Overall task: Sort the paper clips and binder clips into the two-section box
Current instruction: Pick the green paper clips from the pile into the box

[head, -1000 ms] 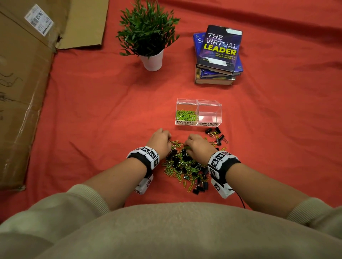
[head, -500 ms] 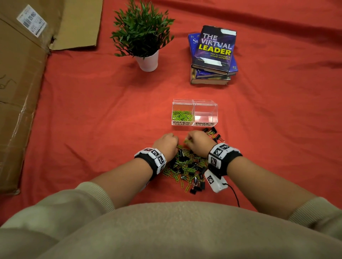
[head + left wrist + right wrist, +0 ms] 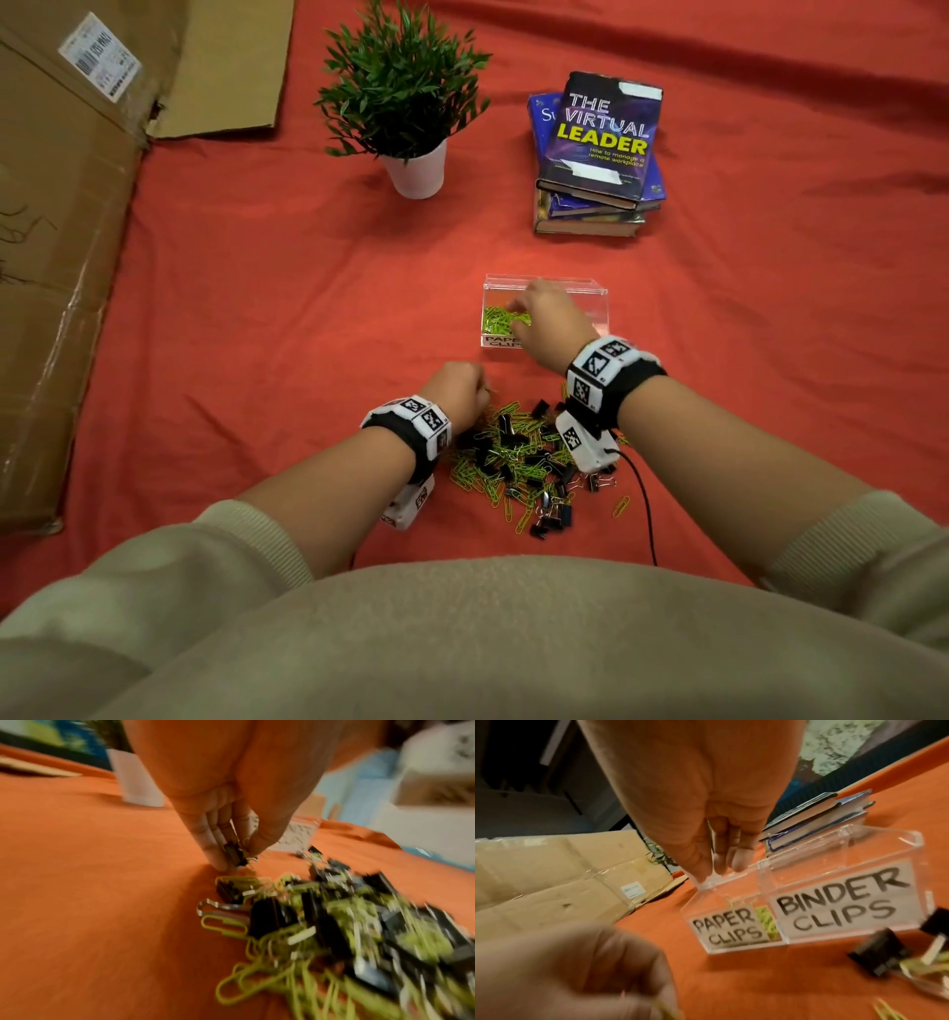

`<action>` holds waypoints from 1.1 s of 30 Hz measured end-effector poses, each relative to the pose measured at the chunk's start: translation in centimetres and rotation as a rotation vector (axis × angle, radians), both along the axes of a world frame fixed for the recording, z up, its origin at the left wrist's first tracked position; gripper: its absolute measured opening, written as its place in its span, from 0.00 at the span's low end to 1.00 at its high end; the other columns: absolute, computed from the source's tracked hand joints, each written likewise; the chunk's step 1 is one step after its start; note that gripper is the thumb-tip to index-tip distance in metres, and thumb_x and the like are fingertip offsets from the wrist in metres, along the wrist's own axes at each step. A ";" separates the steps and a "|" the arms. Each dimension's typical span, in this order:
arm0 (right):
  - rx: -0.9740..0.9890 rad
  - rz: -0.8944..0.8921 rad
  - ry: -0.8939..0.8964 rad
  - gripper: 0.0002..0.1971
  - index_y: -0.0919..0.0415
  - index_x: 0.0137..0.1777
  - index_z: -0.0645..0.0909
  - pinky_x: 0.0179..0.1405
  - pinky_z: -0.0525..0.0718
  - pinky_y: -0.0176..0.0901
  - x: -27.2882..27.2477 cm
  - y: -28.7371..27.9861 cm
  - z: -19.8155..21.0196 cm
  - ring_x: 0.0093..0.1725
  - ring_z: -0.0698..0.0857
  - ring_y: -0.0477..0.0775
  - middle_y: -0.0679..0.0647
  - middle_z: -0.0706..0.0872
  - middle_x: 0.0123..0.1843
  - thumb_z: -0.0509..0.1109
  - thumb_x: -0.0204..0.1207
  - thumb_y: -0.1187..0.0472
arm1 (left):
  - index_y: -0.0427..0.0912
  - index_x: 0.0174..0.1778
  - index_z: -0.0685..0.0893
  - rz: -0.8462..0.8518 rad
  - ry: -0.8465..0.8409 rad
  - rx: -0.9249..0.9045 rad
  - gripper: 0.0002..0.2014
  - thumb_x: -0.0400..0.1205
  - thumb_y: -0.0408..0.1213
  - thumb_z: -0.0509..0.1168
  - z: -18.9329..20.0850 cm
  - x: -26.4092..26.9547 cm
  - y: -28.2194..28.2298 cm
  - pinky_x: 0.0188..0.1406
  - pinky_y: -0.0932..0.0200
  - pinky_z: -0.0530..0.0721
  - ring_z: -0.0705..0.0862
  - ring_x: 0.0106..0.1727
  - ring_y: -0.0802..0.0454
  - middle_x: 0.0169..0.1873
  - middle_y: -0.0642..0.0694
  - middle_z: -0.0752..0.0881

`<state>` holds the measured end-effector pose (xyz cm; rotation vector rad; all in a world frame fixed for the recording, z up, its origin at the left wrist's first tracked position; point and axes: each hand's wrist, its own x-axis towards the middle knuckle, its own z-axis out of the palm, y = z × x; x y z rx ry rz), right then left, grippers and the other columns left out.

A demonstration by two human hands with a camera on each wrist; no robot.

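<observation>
Red cloth (image 3: 257,308) under everything, cardboard (image 3: 61,257) far left of the box, books (image 3: 601,149) and potted plant (image 3: 405,103) well beyond it. Clear two-section box (image 3: 595,303) mid-cloth, green paper clips (image 3: 495,318) lying in its left section, right section marked for binder clips looking bare. Mixed pile (image 3: 518,457) of green and black clips just on the near side of the box.

A second ago, both hands down at that pile; now right hand (image 3: 552,324) up over the box's left section, fingers pointing down at the rim. Cannot tell whether anything is pinched there or already let go. Reads as a paper-clip drop in progress, so sorting moves on, with most of the pile left. Left hand (image 3: 457,390) still at the pile's far-left edge, clamped on one black binder clip (image 3: 235,855) between thumb and fingers.

Plenty of open cloth left and right of the box. Thin upright walls and the middle divider close under the right fingertips; wrist crossing above the right section, likely in the way of a left-hand delivery there.
</observation>
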<state>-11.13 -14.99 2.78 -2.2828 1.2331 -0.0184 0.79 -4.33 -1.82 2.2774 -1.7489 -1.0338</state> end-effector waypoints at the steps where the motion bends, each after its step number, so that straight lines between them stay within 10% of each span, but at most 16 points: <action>1: -0.020 0.032 -0.028 0.12 0.63 0.60 0.83 0.66 0.75 0.45 -0.5 0.9 -0.3 0.64 0.78 0.57 0.58 0.82 0.60 0.65 0.78 0.65 | 0.37 0.49 0.85 0.039 0.042 -0.013 0.08 0.81 0.34 0.62 0.2 0.4 -0.1 0.47 0.54 0.81 0.86 0.50 0.40 0.48 0.38 0.88; 14: 0.021 0.337 0.176 0.16 0.63 0.65 0.81 0.58 0.77 0.51 -4.7 7.3 -5.5 0.57 0.78 0.60 0.58 0.81 0.53 0.66 0.78 0.62 | 0.41 0.45 0.86 0.289 0.338 -0.234 0.04 0.80 0.32 0.66 3.3 0.9 -6.7 0.44 0.56 0.83 0.83 0.38 0.49 0.35 0.46 0.85; 23: 0.164 0.201 0.157 0.10 0.67 0.55 0.80 0.60 0.74 0.48 -4.6 7.1 -5.0 0.58 0.78 0.61 0.62 0.81 0.56 0.63 0.78 0.64 | 0.38 0.50 0.87 0.138 0.135 -0.163 0.07 0.81 0.31 0.63 2.8 -0.4 -9.1 0.45 0.61 0.77 0.84 0.47 0.44 0.47 0.40 0.88; 33: 0.424 -0.146 -0.081 0.02 0.58 0.44 0.82 0.31 0.75 0.31 -5.9 3.8 -2.4 0.35 0.81 0.44 0.49 0.85 0.40 0.69 0.77 0.63 | 0.44 0.52 0.86 0.192 0.299 -0.096 0.09 0.83 0.30 0.62 2.9 -0.7 -3.1 0.37 0.54 0.85 0.83 0.38 0.48 0.47 0.45 0.87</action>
